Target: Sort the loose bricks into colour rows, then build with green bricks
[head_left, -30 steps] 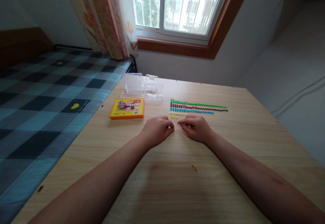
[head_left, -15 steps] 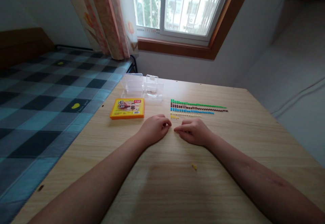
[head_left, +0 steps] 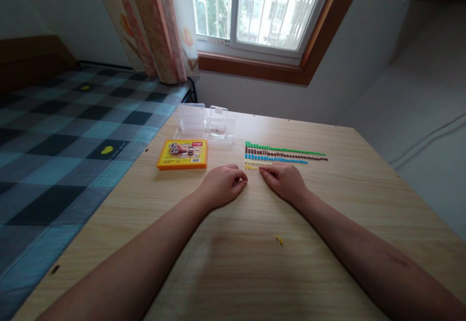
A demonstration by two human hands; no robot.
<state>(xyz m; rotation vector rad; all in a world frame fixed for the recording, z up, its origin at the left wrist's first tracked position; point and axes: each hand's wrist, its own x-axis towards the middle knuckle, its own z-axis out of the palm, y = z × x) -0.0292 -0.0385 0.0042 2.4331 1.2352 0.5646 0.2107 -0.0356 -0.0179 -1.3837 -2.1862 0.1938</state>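
Note:
My right hand [head_left: 286, 179] is pinched closed, its fingertips down at the right end of a short row of small yellow blocks [head_left: 250, 168]. Whatever sits between those fingertips is too small to make out. To the left, my left hand [head_left: 224, 184] rests on the table with thumb and forefinger curled together; anything in them is hidden. Beyond the yellow row lie a pale yellow row, partly covered by my right hand, then rows of blue blocks [head_left: 260, 158], brown blocks [head_left: 260, 151] and green blocks [head_left: 260, 146]. A few loose yellow pieces [head_left: 279, 240] lie nearer to me.
A yellow and orange game box [head_left: 182, 154] lies left of the rows. Behind it stand open clear plastic boxes [head_left: 221, 129]. The wooden table [head_left: 225, 267] borders a checked bed [head_left: 87, 131] on the left, with a window [head_left: 267, 12] beyond.
My right hand has moved forward and slightly right, from beside my left fingertips to the end of the yellow row. My left hand has hardly moved.

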